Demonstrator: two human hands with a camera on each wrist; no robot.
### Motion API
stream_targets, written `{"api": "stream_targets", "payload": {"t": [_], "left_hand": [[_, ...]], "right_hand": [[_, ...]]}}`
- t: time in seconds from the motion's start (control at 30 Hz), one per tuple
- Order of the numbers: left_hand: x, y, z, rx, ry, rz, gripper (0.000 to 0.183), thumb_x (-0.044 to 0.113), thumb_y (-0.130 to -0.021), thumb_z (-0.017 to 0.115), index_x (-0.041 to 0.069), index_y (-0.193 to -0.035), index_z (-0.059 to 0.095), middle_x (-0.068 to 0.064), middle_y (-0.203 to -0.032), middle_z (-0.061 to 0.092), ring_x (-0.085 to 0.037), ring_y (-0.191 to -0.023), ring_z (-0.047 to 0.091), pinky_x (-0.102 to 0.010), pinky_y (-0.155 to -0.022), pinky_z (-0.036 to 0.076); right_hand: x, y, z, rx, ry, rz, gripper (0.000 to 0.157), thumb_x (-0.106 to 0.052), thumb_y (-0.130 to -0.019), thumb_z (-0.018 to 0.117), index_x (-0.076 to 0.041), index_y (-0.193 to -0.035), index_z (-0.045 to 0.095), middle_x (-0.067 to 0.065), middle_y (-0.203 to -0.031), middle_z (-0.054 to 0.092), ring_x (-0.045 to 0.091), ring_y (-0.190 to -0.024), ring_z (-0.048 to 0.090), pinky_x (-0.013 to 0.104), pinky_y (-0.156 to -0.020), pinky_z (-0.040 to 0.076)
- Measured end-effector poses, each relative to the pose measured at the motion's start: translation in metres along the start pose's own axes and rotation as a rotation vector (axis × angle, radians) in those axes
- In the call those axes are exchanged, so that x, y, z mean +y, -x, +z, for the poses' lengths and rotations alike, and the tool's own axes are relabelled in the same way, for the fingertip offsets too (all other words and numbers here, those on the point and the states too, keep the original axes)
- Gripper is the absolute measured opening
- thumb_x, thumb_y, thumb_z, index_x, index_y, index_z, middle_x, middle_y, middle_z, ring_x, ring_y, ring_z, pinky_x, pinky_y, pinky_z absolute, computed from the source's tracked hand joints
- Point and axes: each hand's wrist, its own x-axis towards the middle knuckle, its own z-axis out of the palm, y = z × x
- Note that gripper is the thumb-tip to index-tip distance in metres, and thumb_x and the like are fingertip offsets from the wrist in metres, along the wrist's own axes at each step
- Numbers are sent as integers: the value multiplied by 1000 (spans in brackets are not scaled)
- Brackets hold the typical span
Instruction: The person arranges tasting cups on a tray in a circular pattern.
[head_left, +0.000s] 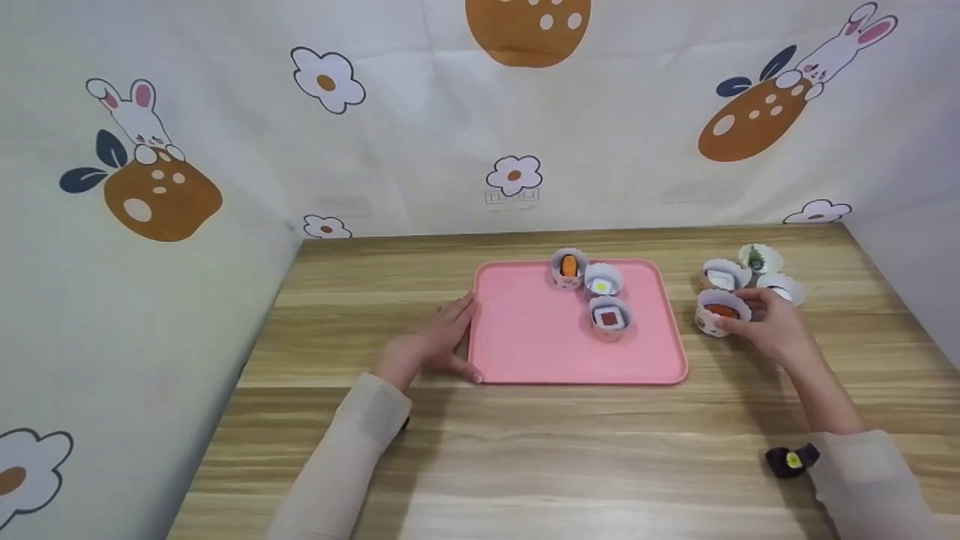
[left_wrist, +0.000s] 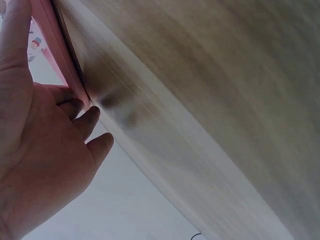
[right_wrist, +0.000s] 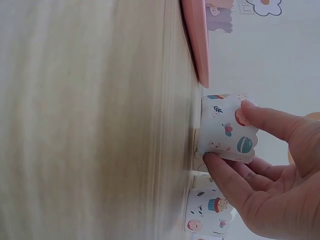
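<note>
Near the right side of the table my right hand (head_left: 776, 330) pinches a small scalloped paper baking cup (head_left: 709, 321) between thumb and fingers. Orange-red filling (head_left: 721, 310) shows inside it. In the right wrist view the printed cup (right_wrist: 227, 125) stands upright, close over the table. My left hand (head_left: 435, 343) rests along the left edge of a pink tray (head_left: 532, 337), fingers extended and thumb at the near corner. Three cups sit on the tray: one with an orange-topped piece (head_left: 568, 267), one with a yellow-centred piece (head_left: 602, 285), one with a red-centred sushi piece (head_left: 609, 319).
Beyond my right hand stand more paper cups, one with a white piece (head_left: 721, 280), one with something green (head_left: 757, 259) and one partly covered (head_left: 784, 289). A dark band with a yellow flower (head_left: 793, 460) is at my right sleeve. Patterned cloth (head_left: 420, 150) walls the table's back.
</note>
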Motion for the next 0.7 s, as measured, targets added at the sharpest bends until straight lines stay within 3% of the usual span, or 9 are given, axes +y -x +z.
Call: {"api": "stream_targets", "payload": {"t": [0.13, 0.27, 0.37, 0.43, 0.5, 0.7], "left_hand": [[0, 0, 0, -1, -3, 4, 130, 65, -70, 79, 15, -162, 1, -1, -170, -7, -30, -157, 4, -48, -129, 12], [1, 1, 0, -2, -2, 5, 130, 65, -70, 78, 15, -162, 0, 0, -170, -7, -29, -157, 3, -47, -129, 12], [1, 1, 0, 3, -8, 17, 131, 64, -70, 79, 14, -162, 0, -2, -170, -7, -28, -157, 3, -46, -129, 13], [0, 1, 0, 6, -15, 23, 131, 65, -70, 79, 13, -161, 0, -2, -170, -7, -26, -157, 3, -45, -129, 13], [0, 1, 0, 10, -12, 28, 131, 65, -70, 79, 13, -162, 0, -2, -170, -6, -26, -157, 4, -45, -129, 13], [1, 1, -1, 2, 15, 13, 131, 64, -70, 80, 15, -162, 0, -2, -170, -6, -27, -158, 3, -47, -129, 12]], "right_hand": [[-3, 3, -1, -14, -6, 13, 76, -37, -91, 72, 13, -140, 40, 38, -140, 45, 54, -131, 44, 61, -105, 42], [-8, 6, -1, -19, 1, 21, 78, -40, -91, 72, 11, -141, 41, 36, -141, 45, 53, -131, 44, 61, -104, 44], [-10, 8, -1, -14, -7, -1, 74, -37, -91, 72, 11, -139, 42, 36, -138, 49, 50, -126, 50, 35, -92, 55], [-12, 9, 0, -8, -13, -19, 72, -35, -91, 73, 11, -138, 44, 36, -136, 51, 49, -122, 54, 16, -80, 51], [-13, 11, 0, -4, -19, -30, 71, -34, -91, 73, 11, -137, 45, 36, -134, 52, 48, -120, 55, 5, -70, 42], [-17, 15, 1, -13, -9, -28, 74, -38, -90, 74, 9, -138, 45, 35, -136, 52, 49, -122, 55, 5, -71, 40]]}}
